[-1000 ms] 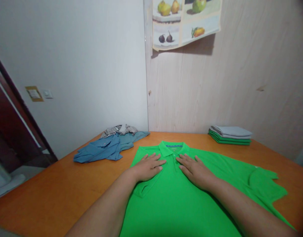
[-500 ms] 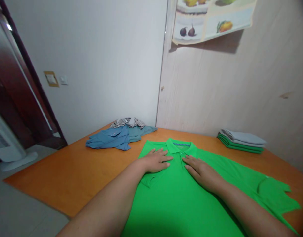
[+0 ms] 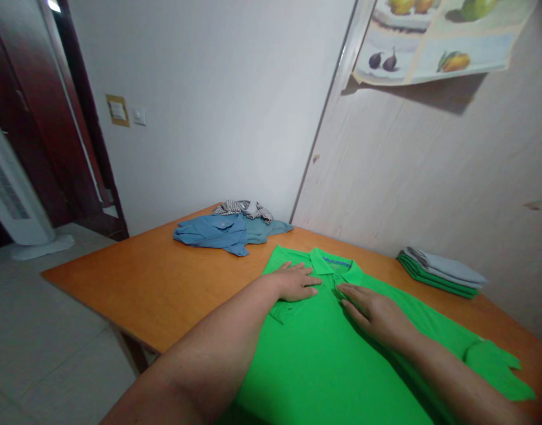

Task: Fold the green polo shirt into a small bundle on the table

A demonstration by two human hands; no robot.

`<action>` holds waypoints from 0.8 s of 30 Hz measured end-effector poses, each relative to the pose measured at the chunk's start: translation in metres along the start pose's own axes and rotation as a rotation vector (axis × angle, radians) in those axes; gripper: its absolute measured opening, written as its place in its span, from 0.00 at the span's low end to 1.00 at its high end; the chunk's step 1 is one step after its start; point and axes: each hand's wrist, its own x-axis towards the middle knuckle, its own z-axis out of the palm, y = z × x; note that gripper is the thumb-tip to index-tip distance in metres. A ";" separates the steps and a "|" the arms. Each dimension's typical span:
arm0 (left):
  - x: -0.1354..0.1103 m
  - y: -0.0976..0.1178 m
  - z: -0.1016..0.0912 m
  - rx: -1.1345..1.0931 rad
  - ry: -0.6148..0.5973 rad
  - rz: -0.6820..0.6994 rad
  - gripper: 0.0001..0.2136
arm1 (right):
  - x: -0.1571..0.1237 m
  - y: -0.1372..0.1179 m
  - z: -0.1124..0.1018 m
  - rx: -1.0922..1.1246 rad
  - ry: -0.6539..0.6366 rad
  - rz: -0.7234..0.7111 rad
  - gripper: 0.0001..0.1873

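A bright green polo shirt (image 3: 324,360) lies spread out front side up, its collar pointing away from me and one sleeve stretched to the right. My left hand (image 3: 297,282) rests flat on the chest left of the button placket, fingers spread. Just right of the placket is my right hand (image 3: 374,310), its fingers straight and close together, the tips at the cloth below the collar. Neither hand grips anything. The left sleeve looks folded in under or beside my left hand; my forearms cover part of the shirt.
An orange-brown table (image 3: 173,295) carries the shirt. Toward the back left lie a crumpled blue garment (image 3: 213,231) and a striped cloth (image 3: 244,208). Folded grey and green clothes (image 3: 443,271) are stacked at the back right, near the wall. A white tower fan (image 3: 18,195) stands on the floor at left.
The camera view has turned left and tilted, so the scene sits further right. My right hand looks slightly raised at the wrist; my left stays on the shirt.
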 end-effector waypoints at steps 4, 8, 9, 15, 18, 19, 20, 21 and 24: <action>0.001 0.000 0.001 -0.002 0.005 0.001 0.27 | 0.001 -0.029 -0.014 -0.045 -0.078 -0.031 0.24; 0.002 -0.001 0.004 0.003 0.027 0.000 0.26 | 0.001 -0.079 -0.018 0.054 -0.138 -0.098 0.21; 0.003 -0.001 0.004 0.002 0.030 0.000 0.26 | 0.002 -0.092 -0.018 0.099 -0.148 -0.122 0.20; 0.002 0.001 0.003 0.012 0.014 0.000 0.26 | 0.009 -0.135 -0.011 0.202 -0.176 -0.114 0.16; 0.002 0.001 0.002 0.006 0.009 0.003 0.26 | 0.013 -0.141 -0.010 0.193 -0.188 -0.068 0.18; 0.002 0.001 0.002 0.004 0.007 0.003 0.26 | 0.014 -0.142 -0.010 0.191 -0.194 -0.062 0.18; 0.002 0.001 0.002 0.003 0.006 0.004 0.26 | 0.014 -0.143 -0.010 0.191 -0.202 -0.064 0.18; 0.003 0.001 0.003 0.001 0.007 0.006 0.26 | 0.014 -0.145 -0.010 0.192 -0.208 -0.074 0.19; 0.005 -0.001 0.006 -0.003 0.016 0.010 0.25 | 0.010 -0.147 -0.010 0.184 -0.214 -0.115 0.20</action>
